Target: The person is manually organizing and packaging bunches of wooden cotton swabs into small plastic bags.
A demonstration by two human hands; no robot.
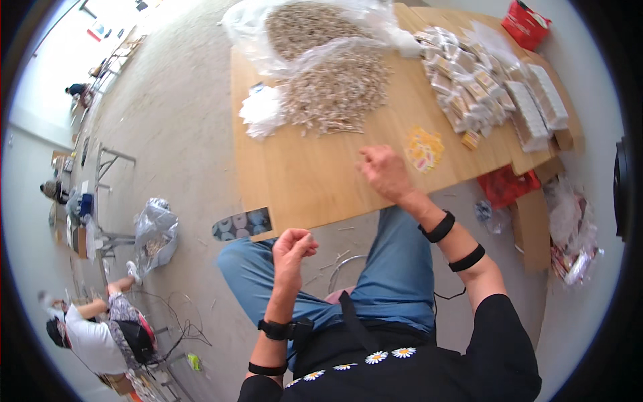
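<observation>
Fingers (366,159) curled, bag (246,30) of brown pieces (311,28) beyond

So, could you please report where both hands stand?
Left hand curled near table edge; right hand curled beside yellow papers. Holding anything: unclear. Stick pile beyond both.

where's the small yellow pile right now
In the head view, the small yellow pile lies on the wooden table, just right of the right hand, below-left of the heap of packs.
</observation>
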